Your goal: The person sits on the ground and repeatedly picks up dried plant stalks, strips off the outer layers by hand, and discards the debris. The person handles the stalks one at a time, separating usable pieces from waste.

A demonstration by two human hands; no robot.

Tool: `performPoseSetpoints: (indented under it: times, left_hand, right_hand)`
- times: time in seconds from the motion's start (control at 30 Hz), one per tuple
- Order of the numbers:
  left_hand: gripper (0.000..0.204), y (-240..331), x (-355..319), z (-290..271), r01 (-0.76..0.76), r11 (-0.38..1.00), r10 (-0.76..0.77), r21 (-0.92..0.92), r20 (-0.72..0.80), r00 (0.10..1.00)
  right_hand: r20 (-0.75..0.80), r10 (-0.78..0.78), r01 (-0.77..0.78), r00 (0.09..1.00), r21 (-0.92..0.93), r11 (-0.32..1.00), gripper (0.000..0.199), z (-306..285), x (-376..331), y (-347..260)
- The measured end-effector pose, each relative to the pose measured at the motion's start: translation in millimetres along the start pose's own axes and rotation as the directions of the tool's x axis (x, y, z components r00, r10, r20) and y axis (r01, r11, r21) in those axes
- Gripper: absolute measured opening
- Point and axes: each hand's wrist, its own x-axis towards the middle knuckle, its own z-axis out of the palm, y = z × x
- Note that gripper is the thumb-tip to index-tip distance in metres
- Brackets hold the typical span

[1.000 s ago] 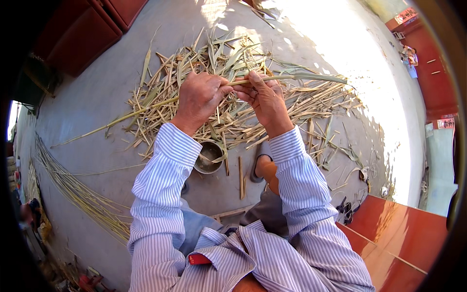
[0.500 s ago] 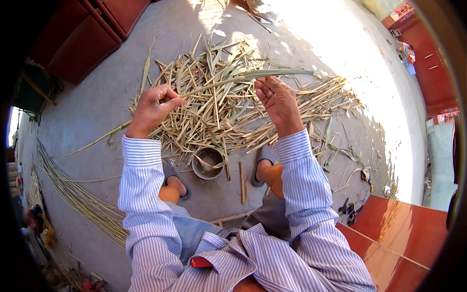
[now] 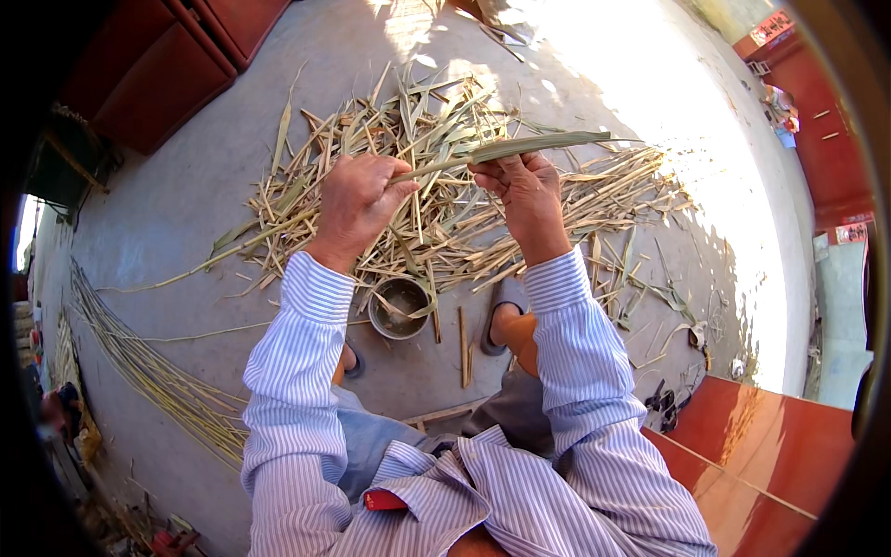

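Note:
A long reed stalk (image 3: pixel 434 170) crosses in front of me between both hands. My left hand (image 3: pixel 360 202) is closed round it, knuckles up. Past that hand the thin stalk runs down to the left, over the floor. At the other end my right hand (image 3: pixel 523 193) pinches the stalk where a long green-grey leaf (image 3: pixel 548 143) begins. This leaf points right, its tip tapering beyond my fingers. Below both hands lies a broad heap of dry stalk pieces and leaves (image 3: pixel 436 213).
A round metal bowl (image 3: pixel 401 320) with liquid stands between my feet. To the left lies a bundle of long thin stalks (image 3: pixel 158 362). Dark red furniture (image 3: pixel 153 84) is at the far left, and red tiles (image 3: pixel 742 446) are at the lower right. Two short sticks (image 3: pixel 464 348) lie near my right foot.
My left hand has moved right along the stalk, closer to my right hand. My right fingers, spread earlier, now pinch the stalk at the leaf.

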Motion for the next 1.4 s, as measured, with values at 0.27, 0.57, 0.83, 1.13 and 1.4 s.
performPoseSetpoints:
  times: [0.27, 0.57, 0.83, 1.13, 1.4]
  left_hand:
    - [0.014, 11, 10, 4, -0.01, 1.0, 0.007, -0.009, -0.305, 0.952]
    - [0.024, -53, 8, -56, 0.367, 0.645, -0.696, -0.67, -0.315, 0.646]
    - [0.027, -78, -14, -31, 0.213, 0.927, -0.182, 0.308, -0.125, 0.975]
    - [0.03, -55, -26, -4, 0.362, 0.93, -0.338, -0.064, 0.238, 0.91]
    - [0.03, -57, -31, -2, 0.29, 0.951, -0.308, 0.104, 0.304, 0.902]
  right_hand:
    - [-0.116, 0.026, -0.025, 0.993, 0.009, 1.0, 0.026, -8, 8, 10]
    - [-0.261, -0.007, -0.009, 0.965, -0.058, 0.998, 0.022, -32, 18, -1]
    - [-0.206, -0.033, 0.017, 0.978, -0.076, 0.997, 0.026, -29, 18, -1]
    - [-0.236, -0.023, 0.011, 0.972, -0.051, 0.999, 0.024, -26, 20, -5]
    - [-0.115, 0.007, -0.008, 0.993, -0.006, 1.0, 0.023, -8, 15, 0]
